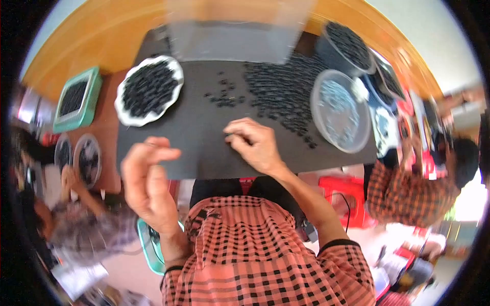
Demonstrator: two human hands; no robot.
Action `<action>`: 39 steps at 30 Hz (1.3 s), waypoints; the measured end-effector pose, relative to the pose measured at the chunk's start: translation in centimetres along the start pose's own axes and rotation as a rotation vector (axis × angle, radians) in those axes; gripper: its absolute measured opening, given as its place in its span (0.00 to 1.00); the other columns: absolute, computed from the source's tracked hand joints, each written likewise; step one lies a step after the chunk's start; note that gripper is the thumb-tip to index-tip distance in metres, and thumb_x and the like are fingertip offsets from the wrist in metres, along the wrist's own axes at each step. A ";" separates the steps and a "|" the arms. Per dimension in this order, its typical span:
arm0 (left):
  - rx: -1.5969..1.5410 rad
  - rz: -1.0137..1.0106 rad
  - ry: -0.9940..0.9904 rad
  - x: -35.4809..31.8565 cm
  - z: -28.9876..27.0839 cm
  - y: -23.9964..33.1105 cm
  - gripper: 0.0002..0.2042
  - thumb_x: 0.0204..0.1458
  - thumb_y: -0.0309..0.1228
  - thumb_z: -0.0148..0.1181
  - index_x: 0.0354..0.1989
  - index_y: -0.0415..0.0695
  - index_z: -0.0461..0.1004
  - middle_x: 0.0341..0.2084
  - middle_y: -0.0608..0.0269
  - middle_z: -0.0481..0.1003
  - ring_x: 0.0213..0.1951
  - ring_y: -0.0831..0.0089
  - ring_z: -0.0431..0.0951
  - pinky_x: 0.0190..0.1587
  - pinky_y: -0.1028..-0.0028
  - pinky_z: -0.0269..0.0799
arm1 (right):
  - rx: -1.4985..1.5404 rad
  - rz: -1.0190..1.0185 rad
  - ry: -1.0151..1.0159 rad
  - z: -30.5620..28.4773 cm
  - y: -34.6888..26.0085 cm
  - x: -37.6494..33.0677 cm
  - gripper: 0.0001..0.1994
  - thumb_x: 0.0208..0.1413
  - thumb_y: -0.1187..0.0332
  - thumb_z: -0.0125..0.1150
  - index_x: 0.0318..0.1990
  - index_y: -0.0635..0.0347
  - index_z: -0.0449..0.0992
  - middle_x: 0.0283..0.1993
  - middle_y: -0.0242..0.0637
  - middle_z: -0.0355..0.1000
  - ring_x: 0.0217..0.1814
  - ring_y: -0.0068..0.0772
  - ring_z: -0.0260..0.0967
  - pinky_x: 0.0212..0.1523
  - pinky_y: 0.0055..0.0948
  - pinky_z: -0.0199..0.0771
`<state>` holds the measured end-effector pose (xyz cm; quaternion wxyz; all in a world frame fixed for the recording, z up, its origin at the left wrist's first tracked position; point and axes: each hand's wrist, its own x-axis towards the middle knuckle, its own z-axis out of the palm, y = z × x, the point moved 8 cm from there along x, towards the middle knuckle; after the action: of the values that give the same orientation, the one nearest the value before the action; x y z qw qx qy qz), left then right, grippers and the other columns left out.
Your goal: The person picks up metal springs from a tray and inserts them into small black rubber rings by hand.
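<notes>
My right hand (253,144) is over the middle of the dark tabletop, thumb and fingertips pinched on a small black piece (228,134), only partly visible. My left hand (150,186) is raised at the table's left front edge, below a white scalloped dish (120,104) heaped with similar black pieces. Its fingers are loosely bent and apart, and nothing shows between them. Beyond my right hand lies a small scatter of black pieces (224,97). A wide spread of them (286,89) covers the table farther right.
A clear round tub (317,115) with small light-blue parts stands at the right. Behind it is a dark bucket (322,51) of black pieces. An upright translucent bin (235,38) is at the back. People work at both sides; a red stool (362,204) stands below right.
</notes>
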<state>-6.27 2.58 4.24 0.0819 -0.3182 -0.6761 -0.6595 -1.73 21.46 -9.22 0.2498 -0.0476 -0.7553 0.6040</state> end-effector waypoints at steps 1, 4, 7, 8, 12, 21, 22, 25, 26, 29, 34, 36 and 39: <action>0.053 -0.085 -0.117 0.3 0.9 -1.2 0.08 0.55 0.23 0.49 0.41 0.34 0.71 0.34 0.56 0.76 0.47 0.62 0.72 0.54 0.65 0.64 | 0.047 0.016 0.011 1.0 -0.3 0.4 0.09 0.49 0.83 0.54 0.37 0.65 0.77 0.39 0.38 0.73 0.38 0.27 0.75 0.37 0.23 0.75; 0.072 -0.044 -0.270 -1.4 10.9 -1.9 0.06 0.49 0.17 0.50 0.35 0.36 0.73 0.32 0.57 0.75 0.43 0.64 0.74 0.48 0.69 0.67 | -0.037 -0.029 -0.063 -5.2 0.1 0.3 0.08 0.48 0.82 0.57 0.37 0.65 0.76 0.38 0.37 0.73 0.34 0.25 0.73 0.36 0.23 0.73; 0.112 0.029 -0.447 -0.7 15.1 -2.6 0.07 0.47 0.17 0.51 0.35 0.35 0.72 0.32 0.52 0.74 0.39 0.60 0.75 0.44 0.68 0.69 | -0.080 -0.114 0.047 -6.6 -0.8 -0.7 0.06 0.46 0.80 0.60 0.34 0.65 0.75 0.35 0.41 0.73 0.31 0.34 0.73 0.32 0.28 0.72; 0.142 0.062 -0.503 -0.3 16.3 -2.6 0.07 0.47 0.17 0.52 0.35 0.34 0.72 0.32 0.52 0.74 0.39 0.58 0.75 0.43 0.68 0.69 | -0.095 -0.108 0.037 -6.6 -0.7 -1.1 0.06 0.46 0.80 0.60 0.34 0.66 0.75 0.35 0.41 0.73 0.30 0.35 0.72 0.32 0.29 0.72; 0.215 0.125 -0.617 1.8 20.1 -3.6 0.08 0.47 0.19 0.53 0.36 0.34 0.71 0.32 0.50 0.73 0.38 0.54 0.73 0.41 0.65 0.69 | -0.046 -0.064 0.017 -7.4 -1.2 -2.1 0.06 0.46 0.80 0.60 0.33 0.68 0.75 0.34 0.41 0.72 0.30 0.34 0.72 0.30 0.30 0.72; 0.248 0.233 -0.684 4.0 27.4 -3.5 0.08 0.47 0.19 0.54 0.37 0.36 0.72 0.30 0.53 0.74 0.36 0.57 0.73 0.40 0.64 0.69 | 0.136 -0.047 0.007 -8.5 -0.9 -4.1 0.09 0.49 0.81 0.57 0.39 0.66 0.76 0.39 0.39 0.73 0.38 0.31 0.74 0.36 0.27 0.74; 0.216 0.195 -0.709 4.1 28.3 -3.2 0.07 0.47 0.19 0.54 0.36 0.35 0.72 0.31 0.53 0.74 0.36 0.57 0.74 0.40 0.65 0.69 | 0.138 -0.013 -0.001 -8.5 -0.8 -4.1 0.09 0.49 0.82 0.57 0.39 0.66 0.76 0.39 0.38 0.74 0.37 0.31 0.74 0.36 0.27 0.74; 0.144 0.318 -0.736 4.3 31.3 -1.6 0.07 0.47 0.18 0.54 0.35 0.35 0.73 0.30 0.53 0.74 0.36 0.56 0.73 0.40 0.65 0.69 | 0.167 -0.038 0.045 -8.8 -0.8 -4.2 0.07 0.49 0.81 0.57 0.37 0.69 0.75 0.36 0.40 0.72 0.33 0.33 0.72 0.33 0.28 0.74; 0.147 0.368 -0.739 4.3 32.3 -1.4 0.07 0.46 0.17 0.55 0.35 0.34 0.73 0.29 0.52 0.73 0.37 0.56 0.72 0.40 0.65 0.69 | 0.168 -0.037 0.055 -9.0 -0.8 -4.2 0.07 0.49 0.81 0.57 0.37 0.69 0.75 0.36 0.40 0.72 0.33 0.33 0.72 0.33 0.28 0.74; 0.161 0.491 -0.751 4.3 35.2 -1.8 0.07 0.46 0.18 0.55 0.35 0.34 0.74 0.29 0.52 0.72 0.37 0.56 0.72 0.41 0.65 0.69 | 0.208 -0.053 0.065 -9.2 -0.9 -4.1 0.07 0.49 0.81 0.56 0.37 0.70 0.75 0.34 0.40 0.71 0.31 0.31 0.71 0.33 0.28 0.73; 0.189 0.416 -0.966 2.9 39.8 -2.8 0.08 0.49 0.22 0.56 0.39 0.36 0.73 0.36 0.49 0.74 0.43 0.53 0.74 0.44 0.65 0.69 | 0.289 -0.024 0.072 -9.3 -0.5 -4.2 0.06 0.49 0.80 0.56 0.35 0.70 0.74 0.30 0.38 0.69 0.28 0.26 0.67 0.30 0.27 0.70; 0.204 0.470 -1.012 2.3 41.1 -3.2 0.09 0.50 0.23 0.55 0.39 0.37 0.73 0.36 0.49 0.74 0.42 0.53 0.74 0.44 0.64 0.70 | 0.300 0.000 0.054 -9.1 -0.2 -4.2 0.06 0.49 0.80 0.56 0.35 0.70 0.74 0.30 0.38 0.69 0.27 0.26 0.67 0.30 0.27 0.70; 0.290 0.559 -1.107 1.5 42.2 -4.0 0.10 0.50 0.25 0.54 0.40 0.37 0.73 0.36 0.49 0.74 0.40 0.52 0.74 0.44 0.62 0.70 | 0.294 -0.018 0.090 -9.2 0.1 -4.2 0.06 0.49 0.80 0.56 0.35 0.69 0.75 0.30 0.38 0.70 0.27 0.27 0.68 0.30 0.27 0.70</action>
<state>3.40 43.15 -3.18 -0.0684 -0.7619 -0.5923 -0.2532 5.89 28.12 -9.27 0.2929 -0.0307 -0.6471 0.7032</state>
